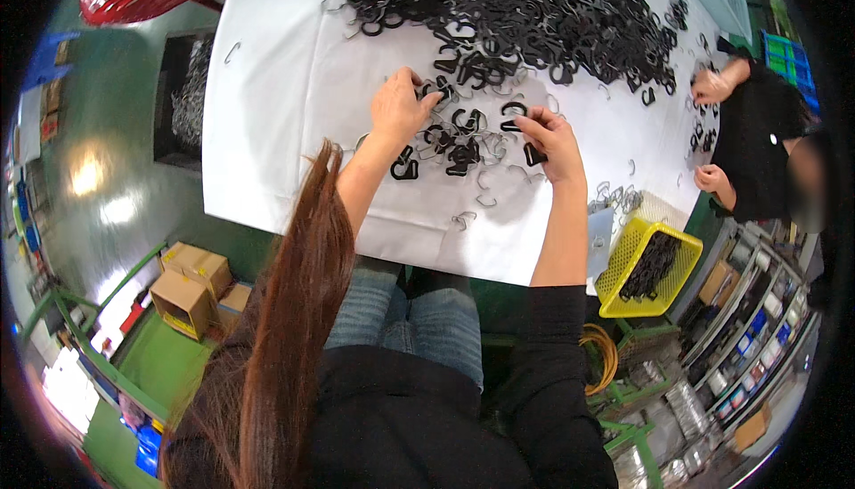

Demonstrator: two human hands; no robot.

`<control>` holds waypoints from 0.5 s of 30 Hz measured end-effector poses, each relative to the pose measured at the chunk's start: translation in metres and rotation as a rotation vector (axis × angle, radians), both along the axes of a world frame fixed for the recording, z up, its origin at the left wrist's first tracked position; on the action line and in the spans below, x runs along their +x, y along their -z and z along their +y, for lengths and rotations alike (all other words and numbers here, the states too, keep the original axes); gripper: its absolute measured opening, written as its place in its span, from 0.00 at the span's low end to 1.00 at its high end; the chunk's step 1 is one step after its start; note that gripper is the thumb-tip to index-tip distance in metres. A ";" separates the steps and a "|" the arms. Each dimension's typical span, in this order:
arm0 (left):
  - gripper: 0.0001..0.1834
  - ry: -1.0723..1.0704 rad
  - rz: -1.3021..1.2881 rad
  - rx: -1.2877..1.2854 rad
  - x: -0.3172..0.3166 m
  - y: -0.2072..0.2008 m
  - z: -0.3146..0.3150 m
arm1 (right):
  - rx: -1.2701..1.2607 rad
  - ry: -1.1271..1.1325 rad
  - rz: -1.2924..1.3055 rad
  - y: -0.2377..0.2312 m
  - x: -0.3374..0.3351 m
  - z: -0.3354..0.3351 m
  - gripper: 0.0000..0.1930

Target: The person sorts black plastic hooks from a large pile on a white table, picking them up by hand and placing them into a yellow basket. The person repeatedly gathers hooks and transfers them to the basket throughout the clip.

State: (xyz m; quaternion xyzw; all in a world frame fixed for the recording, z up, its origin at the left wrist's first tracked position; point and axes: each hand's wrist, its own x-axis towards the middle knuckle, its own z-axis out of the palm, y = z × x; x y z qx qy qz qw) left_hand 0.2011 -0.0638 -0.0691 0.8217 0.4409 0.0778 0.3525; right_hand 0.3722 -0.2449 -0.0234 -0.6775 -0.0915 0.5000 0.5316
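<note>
Long brown hair [298, 329] hangs through the lower left of the frame. Pinched between thumb and finger of the right hand [558, 146], right of centre, is a black hook [510, 126], curved on top, looped at its base. The left hand [398, 113] bends inward near loose hooks [463, 146]; whether its part-hidden fingertips grip one, I can't tell.

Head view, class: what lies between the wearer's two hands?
In the head view, a loose cluster of curved black hooks and thin, bent silvery pieces lies there.
</note>
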 end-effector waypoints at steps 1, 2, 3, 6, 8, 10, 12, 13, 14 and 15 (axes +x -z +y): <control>0.17 0.030 0.019 0.064 0.007 0.003 -0.005 | 0.150 0.164 0.247 -0.007 -0.003 -0.011 0.12; 0.16 0.008 0.005 -0.015 0.011 0.004 -0.006 | 0.236 0.389 0.274 -0.008 -0.013 -0.018 0.09; 0.14 0.041 0.029 -0.087 0.013 0.004 -0.005 | 0.394 0.433 0.383 -0.010 -0.018 -0.024 0.08; 0.11 0.188 -0.047 -0.064 0.013 -0.005 0.004 | 0.433 0.489 0.430 0.000 -0.029 -0.024 0.16; 0.13 0.241 -0.133 -0.175 0.009 -0.014 0.013 | 0.430 0.416 0.450 0.009 -0.028 -0.019 0.18; 0.14 0.101 -0.023 -0.726 0.008 -0.023 0.028 | 0.221 0.356 0.376 0.016 -0.031 -0.012 0.17; 0.11 0.271 -0.111 -0.480 0.007 -0.027 0.029 | -0.076 0.181 0.153 0.021 -0.043 -0.002 0.15; 0.11 0.342 -0.056 -0.399 0.008 -0.029 0.029 | -0.232 0.054 0.018 0.023 -0.051 0.003 0.15; 0.11 0.287 -0.066 -0.472 0.009 -0.031 0.031 | -0.350 0.033 -0.332 0.024 -0.070 0.008 0.16; 0.11 0.223 -0.066 -0.574 0.009 -0.033 0.031 | -0.489 -0.003 -0.655 0.025 -0.092 0.013 0.17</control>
